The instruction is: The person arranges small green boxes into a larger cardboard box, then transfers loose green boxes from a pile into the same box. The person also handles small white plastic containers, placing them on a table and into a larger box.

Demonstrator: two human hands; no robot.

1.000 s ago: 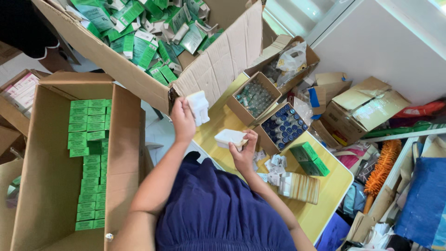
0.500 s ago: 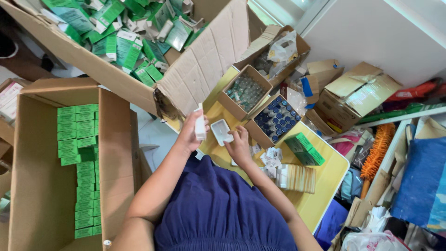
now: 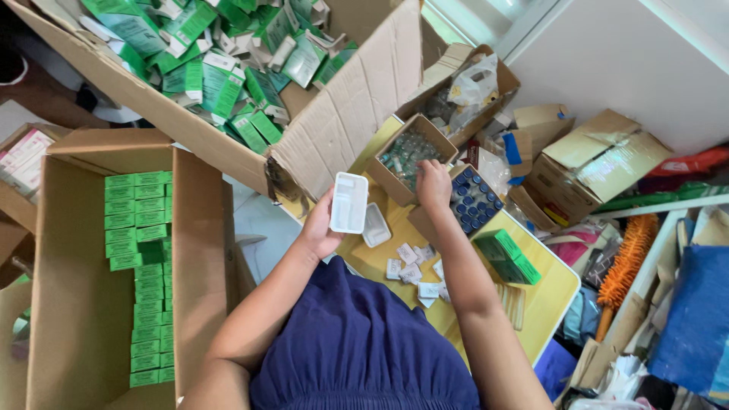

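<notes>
My left hand [image 3: 323,226] holds a white plastic tray [image 3: 349,202] upright above the yellow table [image 3: 543,300]. A second white tray [image 3: 376,225] lies on the table just beside it. My right hand [image 3: 433,184] reaches forward to the edge of a small cardboard box of clear glass vials [image 3: 406,152]; its fingers are bent and I cannot see anything in them. Right of that hand stands a box of blue-capped vials [image 3: 474,199]. Small white packets [image 3: 414,272] lie scattered on the table near my body.
A big cardboard box [image 3: 83,319] at left holds rows of green cartons [image 3: 140,250]. A tilted large box [image 3: 228,53] above spills loose green-and-white cartons. Green cartons [image 3: 507,257] sit on the table's right. Cardboard boxes, an orange brush [image 3: 626,262] and clutter fill the right side.
My left hand has kept the white tray and turned it upright. My right hand has left the tray on the table and reached forward to the box of clear vials.
</notes>
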